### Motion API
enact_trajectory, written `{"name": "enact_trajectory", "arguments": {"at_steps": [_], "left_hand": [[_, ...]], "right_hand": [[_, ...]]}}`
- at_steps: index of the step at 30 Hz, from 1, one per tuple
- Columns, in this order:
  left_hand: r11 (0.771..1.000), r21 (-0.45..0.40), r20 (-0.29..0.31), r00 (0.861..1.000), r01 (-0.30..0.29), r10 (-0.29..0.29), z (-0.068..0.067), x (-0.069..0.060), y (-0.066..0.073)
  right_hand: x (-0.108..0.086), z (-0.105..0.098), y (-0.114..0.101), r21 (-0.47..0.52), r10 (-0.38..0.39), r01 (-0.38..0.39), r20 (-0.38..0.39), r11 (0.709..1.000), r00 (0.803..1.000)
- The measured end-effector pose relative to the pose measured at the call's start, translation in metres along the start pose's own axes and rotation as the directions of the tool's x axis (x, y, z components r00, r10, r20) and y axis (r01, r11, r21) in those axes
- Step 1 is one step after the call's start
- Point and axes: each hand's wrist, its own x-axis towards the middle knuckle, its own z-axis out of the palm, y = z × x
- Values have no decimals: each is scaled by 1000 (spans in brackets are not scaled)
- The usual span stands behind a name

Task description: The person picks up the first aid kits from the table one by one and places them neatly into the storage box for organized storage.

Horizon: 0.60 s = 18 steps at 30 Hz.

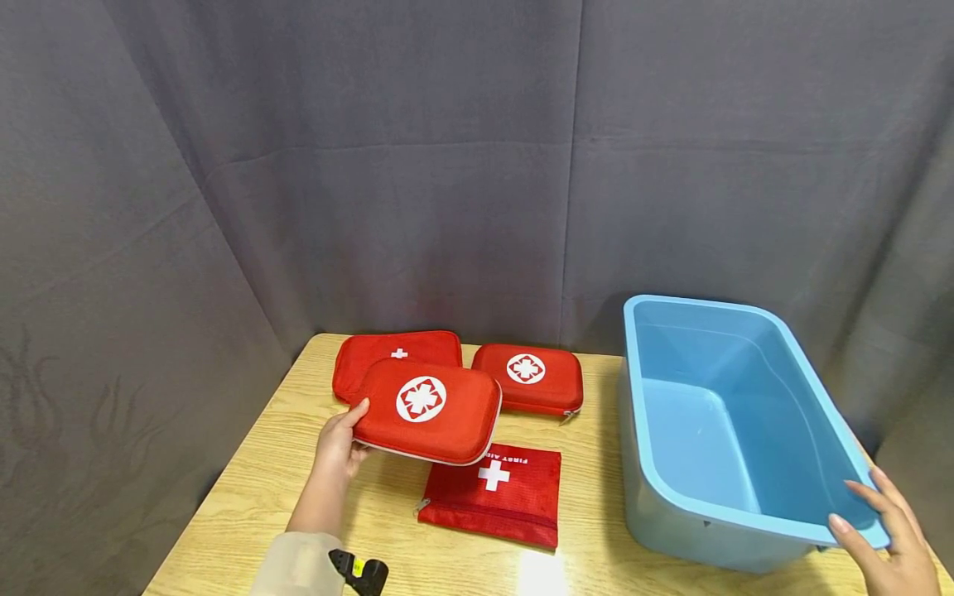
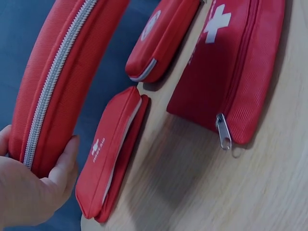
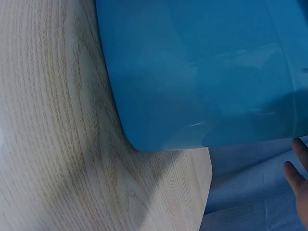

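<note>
My left hand (image 1: pixel 337 447) pinches the left end of a red hard case (image 1: pixel 462 406) with a white round emblem, held above the table; in the left wrist view its zipper side (image 2: pixel 53 72) faces the camera between thumb and fingers of the hand (image 2: pixel 41 187). Under and behind it lie a red pouch (image 1: pixel 365 352) with a small cross, a second emblem case (image 1: pixel 555 381) and a flat FIRST AID pouch (image 1: pixel 522 505). My right hand (image 1: pixel 898 538) rests with extended fingers on the near right corner of a blue tub (image 1: pixel 745 517); the right wrist view shows only some fingers (image 3: pixel 296 178).
The blue tub stands on the right of the wooden table (image 1: pixel 231 513), its inside showing no objects. A grey curtain (image 1: pixel 447 207) hangs along the table's back and left edges. Bare wood lies between the flat pouch and the tub.
</note>
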Motion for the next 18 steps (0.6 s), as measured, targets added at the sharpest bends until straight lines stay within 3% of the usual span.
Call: {"name": "enact_trajectory", "arguments": {"at_steps": [18], "left_hand": [[999, 10, 18, 999, -36, 36, 27, -1, -2]], "right_hand": [[-1, -1, 1, -26, -10, 10, 16, 1000, 1000]]}}
